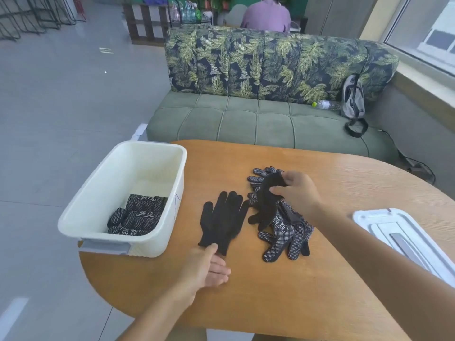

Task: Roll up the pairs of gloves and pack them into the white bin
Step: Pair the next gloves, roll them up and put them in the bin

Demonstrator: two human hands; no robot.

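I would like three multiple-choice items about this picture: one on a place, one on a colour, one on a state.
1. Where is the bin?
A. On the table's left edge
B. On the sofa
C. On the floor

2. What colour is the flat glove?
A. White
B. Black
C. Green

3. What is the right hand doing?
A. Resting empty
B. Holding the lid
C. Lifting a glove

Answers:
1 A: it stands on the table, left of the gloves.
2 B: it is black all over.
3 C: a glove hangs from it above the pile.

Black white-dotted gloves point(283, 230), white bin point(98, 215), leaf-print sofa point(270, 67)
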